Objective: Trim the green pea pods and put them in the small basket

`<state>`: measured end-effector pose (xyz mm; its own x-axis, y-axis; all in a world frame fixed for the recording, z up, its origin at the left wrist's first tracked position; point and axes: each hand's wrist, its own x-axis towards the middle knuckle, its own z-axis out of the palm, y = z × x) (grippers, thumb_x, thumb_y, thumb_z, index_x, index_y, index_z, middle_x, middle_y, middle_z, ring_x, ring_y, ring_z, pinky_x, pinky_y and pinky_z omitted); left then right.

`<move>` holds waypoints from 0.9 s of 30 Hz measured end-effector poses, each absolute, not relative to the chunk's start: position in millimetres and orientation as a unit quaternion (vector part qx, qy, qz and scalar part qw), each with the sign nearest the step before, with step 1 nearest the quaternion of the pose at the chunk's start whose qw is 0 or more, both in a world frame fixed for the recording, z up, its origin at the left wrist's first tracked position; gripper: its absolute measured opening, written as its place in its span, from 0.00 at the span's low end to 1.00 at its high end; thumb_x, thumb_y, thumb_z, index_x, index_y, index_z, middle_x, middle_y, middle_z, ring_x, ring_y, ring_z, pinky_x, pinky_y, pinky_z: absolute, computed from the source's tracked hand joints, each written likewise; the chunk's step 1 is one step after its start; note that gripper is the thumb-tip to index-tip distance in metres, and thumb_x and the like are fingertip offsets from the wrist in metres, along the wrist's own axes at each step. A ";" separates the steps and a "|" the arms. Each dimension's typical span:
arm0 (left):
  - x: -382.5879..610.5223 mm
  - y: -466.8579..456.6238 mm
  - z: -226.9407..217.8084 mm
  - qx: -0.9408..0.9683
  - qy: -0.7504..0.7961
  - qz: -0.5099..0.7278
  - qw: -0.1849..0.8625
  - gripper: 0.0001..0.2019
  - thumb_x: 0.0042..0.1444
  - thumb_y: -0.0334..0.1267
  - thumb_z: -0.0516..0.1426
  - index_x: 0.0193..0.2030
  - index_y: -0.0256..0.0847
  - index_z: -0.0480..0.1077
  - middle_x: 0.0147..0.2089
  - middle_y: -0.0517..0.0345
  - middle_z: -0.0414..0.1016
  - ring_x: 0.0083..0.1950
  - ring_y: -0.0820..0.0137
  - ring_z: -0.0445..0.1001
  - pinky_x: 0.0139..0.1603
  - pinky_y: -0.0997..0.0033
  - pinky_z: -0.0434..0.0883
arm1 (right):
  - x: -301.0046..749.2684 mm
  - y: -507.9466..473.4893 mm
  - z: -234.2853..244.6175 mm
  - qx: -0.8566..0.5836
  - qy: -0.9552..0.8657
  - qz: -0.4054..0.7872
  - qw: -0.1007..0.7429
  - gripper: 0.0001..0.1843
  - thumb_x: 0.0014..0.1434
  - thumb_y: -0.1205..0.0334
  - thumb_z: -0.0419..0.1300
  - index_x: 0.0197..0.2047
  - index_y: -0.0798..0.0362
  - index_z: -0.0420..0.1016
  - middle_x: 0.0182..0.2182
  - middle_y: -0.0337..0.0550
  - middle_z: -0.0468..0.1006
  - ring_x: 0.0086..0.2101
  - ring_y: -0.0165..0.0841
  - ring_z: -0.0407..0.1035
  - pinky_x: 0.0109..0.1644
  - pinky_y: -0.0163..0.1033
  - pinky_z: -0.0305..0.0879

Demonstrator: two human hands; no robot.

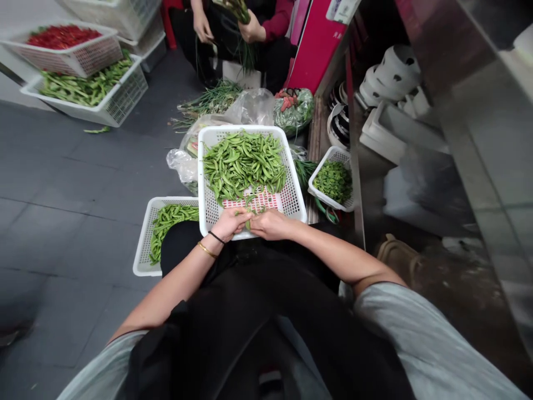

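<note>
Green pea pods (pixel 245 161) are heaped in the far part of a white perforated basket (pixel 296 191) in front of me. Over its near rim my two hands meet. My left hand (pixel 231 223), with a dark band and a gold bracelet at the wrist, pinches a pea pod (pixel 248 224). My right hand (pixel 272 224) is closed at the other side of the same pod, its fingertips almost touching the left ones. Small green bits lie by the fingers. At the left, partly under my knee, a second white basket (pixel 144 244) holds more pods (pixel 170 222).
A small basket (pixel 315 189) of leafy greens stands right, beside green-handled scissors (pixel 327 211). Beyond lie plastic bags (pixel 254 105) and spring onions (pixel 216 97). Another person's hands (pixel 252 28) hold greens. Stacked baskets (pixel 125 105) stand far left; a metal shelf (pixel 356 166) runs along the right.
</note>
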<state>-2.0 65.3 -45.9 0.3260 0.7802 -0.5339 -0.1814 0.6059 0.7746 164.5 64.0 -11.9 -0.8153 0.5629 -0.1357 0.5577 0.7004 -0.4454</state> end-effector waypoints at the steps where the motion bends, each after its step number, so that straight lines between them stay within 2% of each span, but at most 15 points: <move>1: -2.3 62.4 -41.7 0.321 0.463 0.309 0.766 0.18 0.36 0.41 0.70 0.27 0.34 0.69 0.12 0.71 0.52 0.13 0.84 0.49 0.13 0.84 0.44 | 166.7 62.9 -10.4 -0.282 -0.914 0.290 0.038 0.15 0.61 0.63 0.50 0.27 0.55 0.74 0.28 0.42 0.77 0.29 0.29 0.68 0.35 0.33 0.58; 3: -6.1 58.1 -32.3 0.338 0.428 0.302 0.782 0.17 0.37 0.41 0.70 0.29 0.33 0.71 0.13 0.70 0.53 0.13 0.85 0.48 0.13 0.84 0.44 | 175.8 67.1 -10.1 -0.279 -0.863 0.409 0.102 0.15 0.60 0.60 0.52 0.27 0.55 0.74 0.25 0.39 0.75 0.27 0.27 0.68 0.34 0.31 0.60; 5: -12.2 56.1 -23.7 0.347 0.413 0.300 0.786 0.16 0.37 0.40 0.69 0.30 0.33 0.72 0.15 0.66 0.60 0.13 0.85 0.48 0.13 0.83 0.45 | 191.3 75.9 -11.9 -0.343 -0.777 0.505 0.154 0.16 0.59 0.54 0.53 0.30 0.56 0.75 0.24 0.38 0.74 0.23 0.26 0.67 0.31 0.31 0.62; 7: -18.3 55.6 -18.1 0.351 0.413 0.292 0.788 0.16 0.38 0.40 0.69 0.32 0.32 0.73 0.21 0.59 0.68 0.14 0.86 0.49 0.13 0.83 0.44 | 209.4 84.2 -12.9 -0.444 -0.696 0.530 0.193 0.19 0.59 0.50 0.52 0.33 0.58 0.75 0.23 0.40 0.74 0.20 0.26 0.65 0.26 0.32 0.62; 10: -22.3 55.8 -17.1 0.352 0.418 0.269 0.793 0.16 0.38 0.39 0.69 0.32 0.31 0.74 0.23 0.55 0.71 0.14 0.87 0.49 0.13 0.82 0.43 | 225.3 87.0 -7.5 -0.536 -0.696 0.427 0.213 0.21 0.59 0.50 0.51 0.36 0.59 0.76 0.26 0.43 0.76 0.22 0.29 0.67 0.29 0.35 0.64; 12: -21.1 56.6 -19.4 0.355 0.413 0.257 0.799 0.16 0.39 0.39 0.68 0.32 0.31 0.74 0.22 0.55 0.71 0.13 0.86 0.49 0.13 0.82 0.43 | 220.9 81.0 0.0 -0.529 -0.768 0.304 0.196 0.21 0.59 0.50 0.54 0.45 0.58 0.75 0.37 0.49 0.77 0.30 0.32 0.71 0.37 0.38 0.66; 14: -19.1 57.9 -20.4 0.366 0.406 0.247 0.801 0.15 0.42 0.41 0.67 0.33 0.31 0.74 0.22 0.55 0.71 0.13 0.85 0.49 0.12 0.81 0.43 | 206.8 72.4 6.7 -0.470 -0.847 0.201 0.146 0.23 0.59 0.50 0.56 0.53 0.55 0.70 0.46 0.53 0.74 0.39 0.36 0.71 0.43 0.40 0.66; 16: -19.4 59.2 -17.3 0.405 0.404 0.229 0.787 0.15 0.45 0.43 0.64 0.32 0.31 0.73 0.20 0.56 0.71 0.13 0.84 0.50 0.12 0.81 0.45 | 190.9 65.8 9.9 -0.392 -0.902 0.165 0.080 0.19 0.63 0.53 0.52 0.50 0.56 0.72 0.42 0.53 0.75 0.40 0.37 0.70 0.42 0.40 0.65; 18: -22.8 59.3 -9.6 0.488 0.391 0.194 0.756 0.14 0.46 0.44 0.64 0.30 0.32 0.72 0.19 0.57 0.71 0.14 0.82 0.54 0.13 0.81 0.50 | 179.9 63.2 9.2 -0.315 -0.927 0.196 0.052 0.16 0.66 0.57 0.49 0.41 0.56 0.74 0.33 0.49 0.76 0.35 0.34 0.70 0.39 0.38 0.64; 21: -27.8 55.2 3.4 0.589 0.332 0.169 0.717 0.13 0.48 0.43 0.63 0.28 0.34 0.72 0.20 0.57 0.72 0.16 0.80 0.60 0.16 0.80 0.57 | 173.0 63.9 4.5 -0.253 -0.891 0.355 0.127 0.16 0.66 0.58 0.48 0.35 0.56 0.72 0.26 0.41 0.74 0.28 0.28 0.68 0.36 0.33 0.64; 24: -24.6 49.6 4.7 0.562 0.333 0.298 0.696 0.15 0.55 0.47 0.58 0.30 0.34 0.71 0.22 0.56 0.73 0.16 0.79 0.61 0.16 0.79 0.57 | 170.3 66.7 -1.4 -0.308 -0.761 0.514 0.248 0.18 0.67 0.54 0.46 0.32 0.56 0.69 0.22 0.36 0.72 0.24 0.25 0.67 0.33 0.31 0.64; 26: -21.3 50.1 -3.7 0.511 0.387 0.409 0.649 0.17 0.57 0.50 0.56 0.31 0.35 0.71 0.21 0.56 0.72 0.16 0.78 0.62 0.16 0.78 0.58 | 172.3 70.5 -6.1 -0.353 -0.707 0.547 0.276 0.19 0.66 0.53 0.47 0.31 0.56 0.69 0.21 0.35 0.72 0.23 0.25 0.67 0.31 0.31 0.64; 27: -21.2 52.5 -9.8 0.482 0.422 0.457 0.617 0.17 0.57 0.50 0.56 0.31 0.35 0.70 0.22 0.57 0.72 0.16 0.78 0.63 0.15 0.78 0.58 | 175.3 73.5 -8.8 -0.366 -0.708 0.544 0.263 0.18 0.65 0.53 0.48 0.31 0.56 0.69 0.20 0.35 0.72 0.23 0.25 0.67 0.31 0.31 0.64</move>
<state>-21.2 52.5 -9.8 0.2270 0.9706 -0.0807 -0.1575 0.1183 0.9804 175.3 73.5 -8.8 -0.5939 0.8041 -0.0271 0.2325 0.1392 -0.9626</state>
